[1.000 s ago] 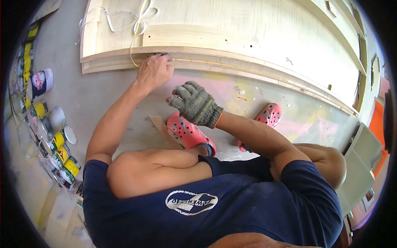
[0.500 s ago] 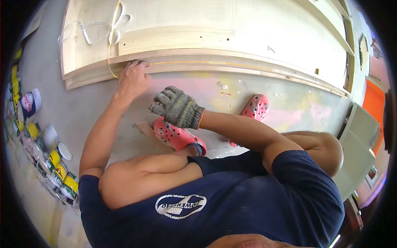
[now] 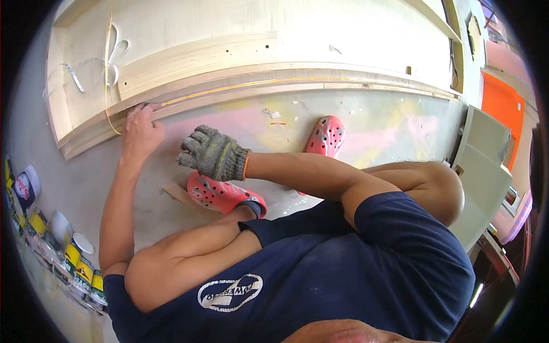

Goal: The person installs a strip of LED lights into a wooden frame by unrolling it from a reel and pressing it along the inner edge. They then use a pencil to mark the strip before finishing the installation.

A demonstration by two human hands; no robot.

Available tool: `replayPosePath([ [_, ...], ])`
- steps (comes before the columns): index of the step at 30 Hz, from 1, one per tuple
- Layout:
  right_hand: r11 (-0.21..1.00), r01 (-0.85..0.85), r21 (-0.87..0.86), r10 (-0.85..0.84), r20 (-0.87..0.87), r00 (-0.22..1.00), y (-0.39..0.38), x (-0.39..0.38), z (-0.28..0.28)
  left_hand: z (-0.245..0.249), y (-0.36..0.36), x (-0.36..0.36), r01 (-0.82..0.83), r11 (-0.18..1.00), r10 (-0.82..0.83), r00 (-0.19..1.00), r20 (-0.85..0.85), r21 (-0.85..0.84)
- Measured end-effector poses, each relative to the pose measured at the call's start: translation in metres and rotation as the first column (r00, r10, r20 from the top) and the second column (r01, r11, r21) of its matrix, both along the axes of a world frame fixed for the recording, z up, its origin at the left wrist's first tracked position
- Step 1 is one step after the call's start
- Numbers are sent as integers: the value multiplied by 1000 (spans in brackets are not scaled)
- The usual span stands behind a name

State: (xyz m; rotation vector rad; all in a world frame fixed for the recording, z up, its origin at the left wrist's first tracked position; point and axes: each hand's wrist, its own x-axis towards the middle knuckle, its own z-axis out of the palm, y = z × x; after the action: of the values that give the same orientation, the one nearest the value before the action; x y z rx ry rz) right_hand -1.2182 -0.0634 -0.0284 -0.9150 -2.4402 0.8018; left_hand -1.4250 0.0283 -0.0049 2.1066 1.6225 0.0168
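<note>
My left hand [image 3: 142,130], bare, has its fingertips closed together in the long groove at the near edge of a pale wooden frame [image 3: 240,80]. They press on a thin yellow strip [image 3: 108,63], which loops down from the top to the hand and continues rightward along the groove. What lies right under the fingertips is hidden. My right hand [image 3: 213,153], in a grey knitted glove, hovers short of the frame, fingers loosely bent and slightly apart, with nothing visible in it. A looped white ribbon [image 3: 113,71] lies on the wood at the left.
Paint cans [image 3: 26,186] line the floor at the far left. Pink clogs [image 3: 220,193] are on my feet below the frame. Small scraps [image 3: 273,113] lie on the paint-stained floor [image 3: 377,126]. A grey-green panel [image 3: 486,171] and an orange panel [image 3: 503,108] stand at the right.
The camera view has turned, so the frame, floor and both hands appear farther left. My left hand remains at the groove, and my gloved right hand keeps nearly the same pose.
</note>
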Motion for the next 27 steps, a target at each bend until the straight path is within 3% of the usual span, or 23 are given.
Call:
replayPosePath([
  [9, 1000, 13, 28, -12, -20, 1000, 3, 0, 1, 4, -2, -1, 18, 1000, -18, 1000, -20, 14],
  [11, 1000, 9, 2, -9, -18, 1000, 5, 2, 4, 5, 3, 1, 1, 996, -2, 1000, -9, -90],
  [15, 998, 11, 65, -6, -69, 998, 5, -1, 2, -19, -6, -3, 20, 1000, -19, 999, -37, 14],
  [17, 1000, 21, 1, -21, 19, 1000, 6, 1, 4, -23, -5, -10, 16, 1000, -17, 1000, -26, -20],
  [24, 965, 235, 119, -231, -45, 972, 29, -8, 20, -5, -3, -2, 17, 999, -17, 1000, 1, -37],
  [27, 950, 297, 96, -301, 23, 953, 50, -13, 20, -2, -1, -2, 37, 999, -37, 999, 18, -18],
])
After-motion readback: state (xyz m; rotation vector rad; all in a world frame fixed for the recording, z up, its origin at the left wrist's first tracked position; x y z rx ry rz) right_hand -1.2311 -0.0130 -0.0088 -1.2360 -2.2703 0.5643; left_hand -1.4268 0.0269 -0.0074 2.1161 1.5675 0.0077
